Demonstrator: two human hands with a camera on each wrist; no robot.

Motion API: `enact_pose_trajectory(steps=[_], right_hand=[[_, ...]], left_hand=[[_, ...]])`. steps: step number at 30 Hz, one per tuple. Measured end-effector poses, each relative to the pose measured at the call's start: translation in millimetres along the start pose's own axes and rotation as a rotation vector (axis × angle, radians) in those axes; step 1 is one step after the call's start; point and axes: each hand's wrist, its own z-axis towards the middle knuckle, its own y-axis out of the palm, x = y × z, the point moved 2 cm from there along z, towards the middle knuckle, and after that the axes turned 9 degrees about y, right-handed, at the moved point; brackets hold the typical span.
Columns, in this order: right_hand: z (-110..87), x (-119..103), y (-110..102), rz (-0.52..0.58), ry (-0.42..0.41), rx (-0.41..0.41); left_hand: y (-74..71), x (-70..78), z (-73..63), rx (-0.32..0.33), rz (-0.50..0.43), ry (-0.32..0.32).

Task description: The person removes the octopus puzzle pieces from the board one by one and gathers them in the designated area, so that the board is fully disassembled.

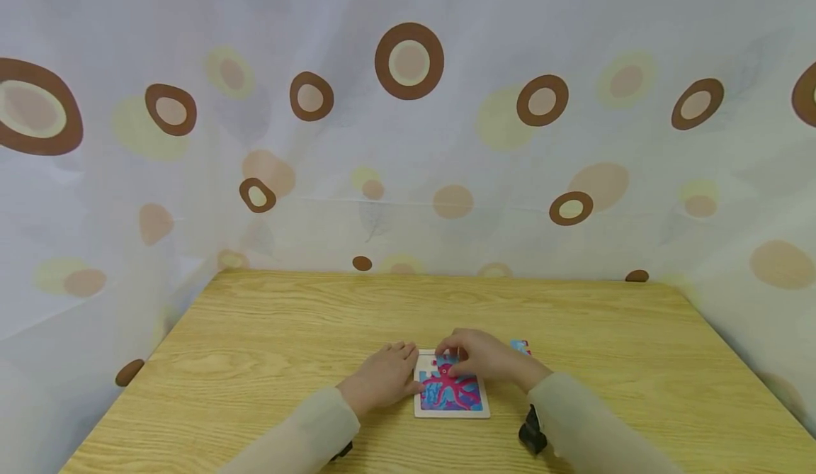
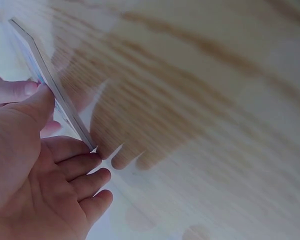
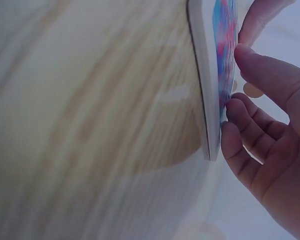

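Head view: The wooden table (image 1: pixel 287 332) stands before a dotted white sheet (image 1: pixel 408 166). You have a pale tray (image 1: pixel 451 414) flat near the front of the table, between your hands, with the octopus puzzle (image 1: pixel 451 397) set in it. Bare pale tray floor shows at its upper left. Your left hand (image 1: pixel 381 380) rests against the tray's left side, fingers extended, thumb reaching the picture's left edge; no grip on it that you could call firm. Your right hand (image 1: pixel 483 356) arches over the upper part, fingers curled, thumb and fingertips touching down around the octopus's head. Cannot tell whether you pinch a piece there or only press. A loose puzzle piece (image 1: pixel 520 347) lies right of the tray, partly behind your right wrist.

Left wrist view: You see the tray edge-on, slanting. Your left thumb lies along its edge, the other fingers loosely spread below, one by the near corner. Fingertips of your right hand show beyond.

Right wrist view: Tray edge-on again, the coloured face toward your right palm. Your fingers bend in, tips at the picture; the gap between thumb and fingers is modest, its contents hidden.
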Motion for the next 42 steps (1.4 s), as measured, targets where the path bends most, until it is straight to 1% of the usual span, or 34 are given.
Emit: enact_pose_trajectory(steps=[6,13,17,25,30,33,37,42], right_hand=[[0.6,-3.0,0.9,-0.026,0.008,-0.029],[2.4,-2.8,2.6,-0.047,-0.004,-0.043],[4.6,-2.4,3.5,-0.031,-0.003,-0.046],[4.5,-4.0,3.0,0.026,0.003,-0.048],[4.0,-4.3,2.4,0.022,-0.002,-0.032],[3.0,-2.8,2.0,0.044,0.012,-0.005],[1.2,2.1,1.5,0.108,0.05,0.036],[-0.1,7.0,0.5,0.184,0.077,0.047]], left_hand=[[1.2,0.6,1.0,-0.019,0.003,-0.003],[-2.0,1.3,-0.7,-0.02,0.01,-0.013],[-2.4,1.1,-0.9,-0.028,0.0,-0.019],[-3.1,2.0,-1.2,-0.034,-0.002,-0.012],[-5.6,3.0,-1.8,-0.035,0.0,-0.017],[-6.7,3.4,-2.0,-0.037,0.001,-0.02],[-6.8,3.7,-2.4,-0.037,-0.003,-0.022],[-6.9,3.6,-2.7,-0.034,-0.015,-0.027]])
